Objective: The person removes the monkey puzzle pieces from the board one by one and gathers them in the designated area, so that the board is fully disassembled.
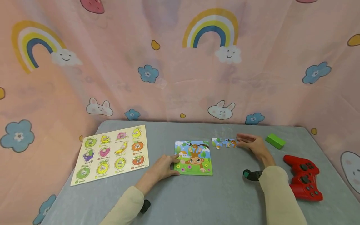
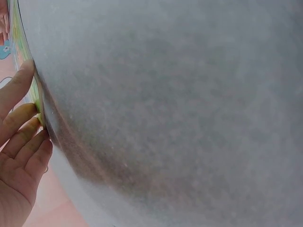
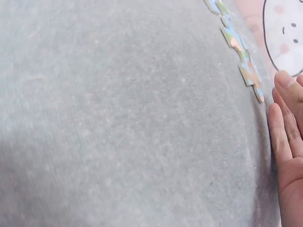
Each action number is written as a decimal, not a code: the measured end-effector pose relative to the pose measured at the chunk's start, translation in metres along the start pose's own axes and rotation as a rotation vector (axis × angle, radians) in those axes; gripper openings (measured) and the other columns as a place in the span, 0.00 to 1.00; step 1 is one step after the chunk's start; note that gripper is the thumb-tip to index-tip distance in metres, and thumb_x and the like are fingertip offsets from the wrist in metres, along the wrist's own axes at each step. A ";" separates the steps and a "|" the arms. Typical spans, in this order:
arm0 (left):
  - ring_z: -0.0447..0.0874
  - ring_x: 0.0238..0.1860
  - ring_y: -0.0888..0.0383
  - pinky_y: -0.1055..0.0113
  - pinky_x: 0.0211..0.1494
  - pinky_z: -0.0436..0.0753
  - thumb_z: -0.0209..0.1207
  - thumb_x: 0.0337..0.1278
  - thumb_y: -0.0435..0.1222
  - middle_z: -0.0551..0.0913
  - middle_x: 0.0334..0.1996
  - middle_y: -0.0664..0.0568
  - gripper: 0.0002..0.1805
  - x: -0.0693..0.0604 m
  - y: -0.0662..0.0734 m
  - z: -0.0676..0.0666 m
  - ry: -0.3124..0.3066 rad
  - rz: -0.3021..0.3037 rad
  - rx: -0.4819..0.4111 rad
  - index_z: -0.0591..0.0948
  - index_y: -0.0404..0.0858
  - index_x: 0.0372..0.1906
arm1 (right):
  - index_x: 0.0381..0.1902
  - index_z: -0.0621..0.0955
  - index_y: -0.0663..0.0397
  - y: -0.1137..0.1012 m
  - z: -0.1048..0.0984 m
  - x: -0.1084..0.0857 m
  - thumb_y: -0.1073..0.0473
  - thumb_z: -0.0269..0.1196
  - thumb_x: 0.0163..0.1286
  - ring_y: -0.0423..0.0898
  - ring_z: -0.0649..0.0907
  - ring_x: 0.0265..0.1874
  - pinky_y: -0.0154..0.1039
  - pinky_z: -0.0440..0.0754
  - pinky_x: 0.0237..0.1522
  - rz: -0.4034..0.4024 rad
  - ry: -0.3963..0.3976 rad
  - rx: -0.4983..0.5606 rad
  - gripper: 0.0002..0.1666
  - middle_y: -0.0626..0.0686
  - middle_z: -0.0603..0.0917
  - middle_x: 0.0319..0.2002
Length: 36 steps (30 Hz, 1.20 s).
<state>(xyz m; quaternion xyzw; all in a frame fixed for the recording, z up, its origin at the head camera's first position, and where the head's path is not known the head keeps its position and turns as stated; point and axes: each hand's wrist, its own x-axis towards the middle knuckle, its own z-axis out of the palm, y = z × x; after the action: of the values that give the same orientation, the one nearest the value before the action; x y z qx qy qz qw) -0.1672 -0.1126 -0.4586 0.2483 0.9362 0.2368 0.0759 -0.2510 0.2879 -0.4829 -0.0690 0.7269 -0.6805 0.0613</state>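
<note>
A square monkey puzzle [image 1: 194,159] lies flat at the middle of the table. My left hand [image 1: 161,168] rests at its left edge, fingers and thumb spread along the side; in the left wrist view the fingertips of the left hand [image 2: 23,146] touch the board's edge. To the right of the puzzle, loose puzzle pieces [image 1: 217,142] lie in a row, also seen as pieces [image 3: 236,45] in the right wrist view. Beside the right end of that row is my right hand [image 1: 253,146], its fingers extended and nothing gripped; the right hand [image 3: 286,132] shows no piece between its fingers.
A cream fruit board [image 1: 112,153] lies on the left of the grey table [image 1: 219,200]. On the right are a green block [image 1: 275,141] and a red game controller [image 1: 305,178]. A pink patterned cloth [image 1: 174,62] hangs behind the table.
</note>
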 end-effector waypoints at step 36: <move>0.73 0.60 0.42 0.55 0.59 0.76 0.72 0.45 0.39 0.75 0.60 0.38 0.27 -0.001 0.000 0.000 -0.003 0.018 -0.035 0.82 0.30 0.52 | 0.56 0.76 0.73 -0.004 0.063 -0.015 0.69 0.67 0.61 0.49 0.83 0.51 0.28 0.78 0.49 -0.172 -0.085 -0.129 0.26 0.72 0.78 0.53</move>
<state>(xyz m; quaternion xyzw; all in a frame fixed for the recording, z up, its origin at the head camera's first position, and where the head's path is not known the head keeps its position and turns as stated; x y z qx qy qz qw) -0.1662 -0.1130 -0.4581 0.2554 0.9297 0.2532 0.0792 -0.2244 0.2287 -0.4835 -0.1636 0.7573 -0.6316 0.0289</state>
